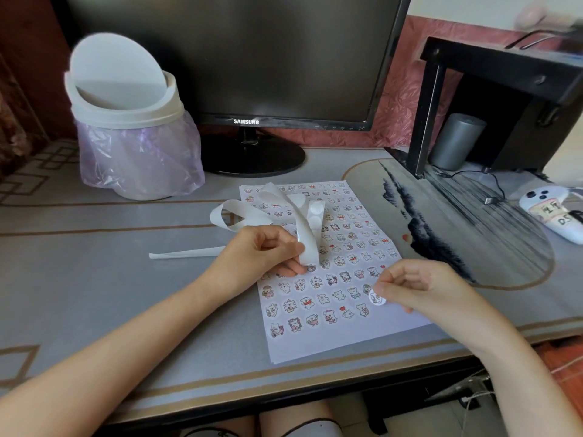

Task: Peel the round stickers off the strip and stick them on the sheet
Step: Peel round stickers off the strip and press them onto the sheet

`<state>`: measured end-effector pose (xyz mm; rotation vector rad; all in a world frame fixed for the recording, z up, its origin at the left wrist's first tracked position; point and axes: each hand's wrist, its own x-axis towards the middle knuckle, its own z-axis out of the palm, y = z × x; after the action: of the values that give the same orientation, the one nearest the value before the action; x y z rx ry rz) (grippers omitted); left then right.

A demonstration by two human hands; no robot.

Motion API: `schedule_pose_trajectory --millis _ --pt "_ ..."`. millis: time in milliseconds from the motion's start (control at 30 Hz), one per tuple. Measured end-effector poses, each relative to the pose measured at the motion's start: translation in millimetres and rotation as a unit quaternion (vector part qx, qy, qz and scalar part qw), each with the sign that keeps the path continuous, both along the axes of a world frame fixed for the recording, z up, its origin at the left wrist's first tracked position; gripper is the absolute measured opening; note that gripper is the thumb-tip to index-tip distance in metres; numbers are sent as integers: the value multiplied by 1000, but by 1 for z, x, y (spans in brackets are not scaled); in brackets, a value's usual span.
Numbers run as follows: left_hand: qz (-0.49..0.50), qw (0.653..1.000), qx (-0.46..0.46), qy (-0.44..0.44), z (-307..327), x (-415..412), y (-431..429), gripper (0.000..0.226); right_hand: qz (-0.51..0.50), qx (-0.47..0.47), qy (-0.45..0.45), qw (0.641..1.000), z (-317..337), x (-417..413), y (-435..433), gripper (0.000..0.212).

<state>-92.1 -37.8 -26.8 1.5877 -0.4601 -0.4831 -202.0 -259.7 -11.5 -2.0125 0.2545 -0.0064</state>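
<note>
from the head view: the left hand pinches the white strip over the sheet, and the strip loops up and back, its tail lying on the table. the right hand pinches a round sticker at the sheet's right edge; whether it touches the paper i cannot tell. a bin and a monitor stand behind.

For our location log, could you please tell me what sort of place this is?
Probably a home desk or small office: a Samsung monitor stands at the back, a lined swing-lid bin beside it, and a patterned desk mat underneath.
</note>
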Motion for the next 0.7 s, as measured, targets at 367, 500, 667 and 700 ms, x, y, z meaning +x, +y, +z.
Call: schedule_pose_trajectory --millis 367,500,667,700 --pt "1 1000 2 2 2 -1 -1 11 14 -40 11 999 -1 -3 -2 8" --pt "2 1000 7 -3 2 -2 0 11 14 -38 4 999 -3 -3 -2 8" --pt "3 1000 6 -4 3 -2 -1 12 18 -39 -5 999 -6 -3 -3 11" --pt "4 1000 6 -3 3 -2 0 12 17 -40 -7 999 -7 -3 -3 11"
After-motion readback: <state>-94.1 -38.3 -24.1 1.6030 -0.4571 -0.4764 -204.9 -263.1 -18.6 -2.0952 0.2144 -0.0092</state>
